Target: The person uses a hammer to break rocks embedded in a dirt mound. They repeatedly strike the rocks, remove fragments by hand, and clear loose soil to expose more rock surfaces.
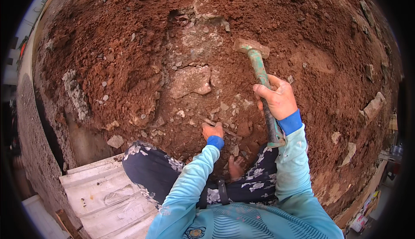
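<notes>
My right hand (279, 98) is wrapped round the handle of a club hammer (260, 70). The hammer has a worn, dusty head, flaking green paint and a dark lower grip, and its head points away from me over the red soil. Lower and further left, my left hand (212, 131) is closed on a thin rusty chisel (231, 133), whose ends stick out on both sides of the fist. Just beyond that hand lies a pale flat stone (190, 82) set in a shallow trench (196, 35) of broken concrete and rubble. The hammer head and the chisel are well apart.
Loose red soil (116, 44) banks up on both sides. My bare foot (235, 167) rests close to the chisel. White corrugated sheeting (103, 195) lies at the lower left, beside a concrete edge (32, 131). Stone chunks (374, 105) sit in the bank at right.
</notes>
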`<state>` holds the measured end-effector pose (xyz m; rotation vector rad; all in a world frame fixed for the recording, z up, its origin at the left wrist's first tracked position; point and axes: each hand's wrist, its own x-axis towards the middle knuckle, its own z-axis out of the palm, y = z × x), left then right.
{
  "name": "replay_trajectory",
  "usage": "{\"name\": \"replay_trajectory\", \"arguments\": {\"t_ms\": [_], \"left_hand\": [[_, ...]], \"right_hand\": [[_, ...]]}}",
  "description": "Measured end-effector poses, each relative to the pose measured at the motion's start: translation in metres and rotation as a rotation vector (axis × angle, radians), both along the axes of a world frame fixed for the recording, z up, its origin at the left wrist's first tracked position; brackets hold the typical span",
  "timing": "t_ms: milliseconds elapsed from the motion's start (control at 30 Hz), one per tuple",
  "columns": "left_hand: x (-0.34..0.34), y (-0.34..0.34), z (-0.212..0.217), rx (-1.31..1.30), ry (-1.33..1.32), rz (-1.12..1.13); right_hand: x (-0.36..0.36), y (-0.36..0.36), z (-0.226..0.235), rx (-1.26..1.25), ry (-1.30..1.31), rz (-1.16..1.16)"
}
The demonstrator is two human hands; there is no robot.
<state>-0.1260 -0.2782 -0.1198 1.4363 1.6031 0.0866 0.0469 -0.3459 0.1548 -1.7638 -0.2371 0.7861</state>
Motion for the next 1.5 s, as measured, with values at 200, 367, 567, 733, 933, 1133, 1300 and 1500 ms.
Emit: {"name": "replay_trajectory", "arguments": {"t_ms": [200, 367, 567, 733, 933, 1133, 1300, 1500], "left_hand": [[0.030, 0.013, 0.094, 0.176, -0.191, -0.457], [0.075, 0.039, 0.125, -0.383, -0.630, -0.277], [0.126, 0.046, 0.106, -1.007, -1.123, 0.519], [0.144, 0.048, 0.105, -1.132, -1.300, 0.786], [0.156, 0.065, 0.088, -1.350, -1.377, 1.091], [0.180, 0.086, 0.098, -1.427, -1.505, 1.328], [0.181, 0.097, 0.100, -1.466, -1.520, 1.355], [0.183, 0.097, 0.098, -1.453, -1.554, 1.389]], "right_hand": [[0.004, -0.010, 0.007, 0.044, 0.025, 0.009], [0.008, -0.022, 0.013, 0.030, -0.049, -0.027], [0.003, -0.021, 0.011, 0.150, -0.159, -0.135], [-0.007, -0.023, 0.021, 0.306, -0.429, -0.206], [-0.015, -0.028, 0.019, 0.340, -0.622, -0.244], [-0.019, -0.013, 0.053, 0.465, -0.971, -0.402], [-0.040, 0.017, 0.043, 0.453, -0.832, -0.270], [-0.050, 0.017, -0.026, -0.268, -0.660, -0.049]]}}
